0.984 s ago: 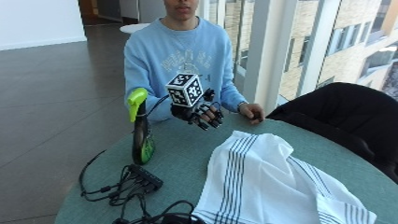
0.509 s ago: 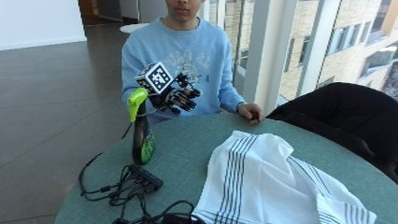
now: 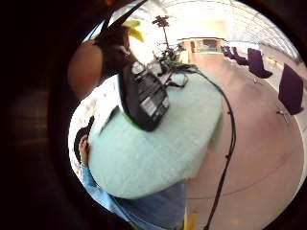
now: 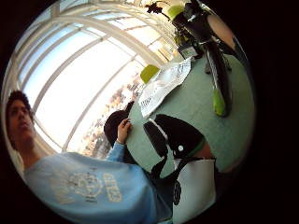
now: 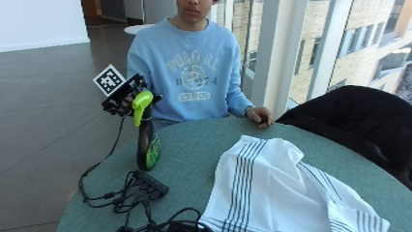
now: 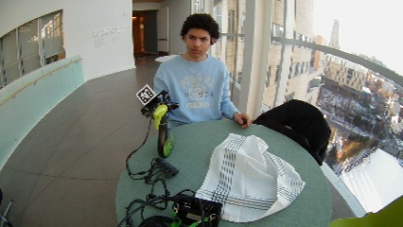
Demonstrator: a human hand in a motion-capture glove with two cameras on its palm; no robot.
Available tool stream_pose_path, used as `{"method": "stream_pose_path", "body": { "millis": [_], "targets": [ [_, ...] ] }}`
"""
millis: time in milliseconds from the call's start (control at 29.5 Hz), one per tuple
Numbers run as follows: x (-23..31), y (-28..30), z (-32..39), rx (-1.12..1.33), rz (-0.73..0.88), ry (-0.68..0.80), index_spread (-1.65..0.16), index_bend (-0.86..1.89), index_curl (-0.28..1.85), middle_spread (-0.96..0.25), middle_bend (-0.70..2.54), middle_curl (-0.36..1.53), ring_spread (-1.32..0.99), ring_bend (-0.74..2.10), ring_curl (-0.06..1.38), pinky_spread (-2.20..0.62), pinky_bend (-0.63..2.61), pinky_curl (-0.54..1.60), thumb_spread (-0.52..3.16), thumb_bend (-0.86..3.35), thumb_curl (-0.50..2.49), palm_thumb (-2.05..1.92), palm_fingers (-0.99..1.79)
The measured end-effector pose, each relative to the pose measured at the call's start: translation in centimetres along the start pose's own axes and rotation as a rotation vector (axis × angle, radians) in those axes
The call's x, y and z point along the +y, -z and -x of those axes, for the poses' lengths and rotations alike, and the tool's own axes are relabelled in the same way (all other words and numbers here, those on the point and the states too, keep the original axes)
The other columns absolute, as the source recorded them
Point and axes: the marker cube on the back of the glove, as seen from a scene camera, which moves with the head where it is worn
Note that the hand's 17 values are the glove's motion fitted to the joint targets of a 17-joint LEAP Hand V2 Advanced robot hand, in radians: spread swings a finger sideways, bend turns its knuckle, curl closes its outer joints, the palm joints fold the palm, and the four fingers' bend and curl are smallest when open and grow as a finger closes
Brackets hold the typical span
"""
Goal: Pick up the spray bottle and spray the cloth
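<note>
At the left side of the round green table (image 5: 212, 145), the spray bottle (image 5: 147, 145) stands upright near the edge, dark-bodied with a bright green trigger head. The gloved right hand (image 5: 124, 95) is at the back of that head, right beside it; whether its fingers are closed around the bottle cannot be told. A black power strip (image 5: 149, 182) with its tangle of cords lies in front of the bottle. Further right, the white cloth (image 5: 283, 193) with dark stripes lies rumpled across the middle of the table, well apart from the bottle. The person's bare left hand (image 5: 260, 116) rests on the far edge, next to a dark coat (image 5: 347, 121).
</note>
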Motion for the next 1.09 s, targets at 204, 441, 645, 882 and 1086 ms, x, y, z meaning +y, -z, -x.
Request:
{"method": "stream_pose_path", "body": {
  "millis": [204, 441, 645, 882, 1086],
  "targets": [
    [-1.3, -1.8, -2.5, -0.144, 0.029, -0.157, -0.38, 0.10, 0.24, -0.07, 0.31, 0.38, -0.03, 0.38, 0.32, 0.20, 0.23, 0.30, 1.08, -0.02, 0.29, 0.57, 0.72],
    [-3.9, -5.8, -4.3, -0.243, 0.114, -0.190, -0.36, 0.14, 0.26, -0.06, 0.24, 0.38, -0.02, 0.36, 0.33, 0.19, 0.26, 0.33, 1.06, -0.02, 0.29, 0.58, 0.68],
    [-5.3, -7.4, -4.7, -0.337, 0.153, -0.205, -0.36, 0.13, 0.25, -0.06, 0.23, 0.38, -0.02, 0.35, 0.33, 0.20, 0.26, 0.34, 1.05, -0.02, 0.29, 0.58, 0.66],
    [-7.0, -8.5, -4.0, -0.430, 0.128, -0.246, -0.35, 0.12, 0.25, -0.06, 0.25, 0.39, -0.03, 0.37, 0.34, 0.21, 0.22, 0.33, 1.04, -0.02, 0.29, 0.59, 0.70],
    [-7.5, -9.2, -3.7, -0.447, 0.080, -0.265, -0.33, 0.18, 0.28, -0.06, 0.27, 0.40, -0.05, 0.41, 0.34, 0.22, 0.14, 0.30, 1.02, -0.02, 0.30, 0.63, 0.82]
  ]
}}
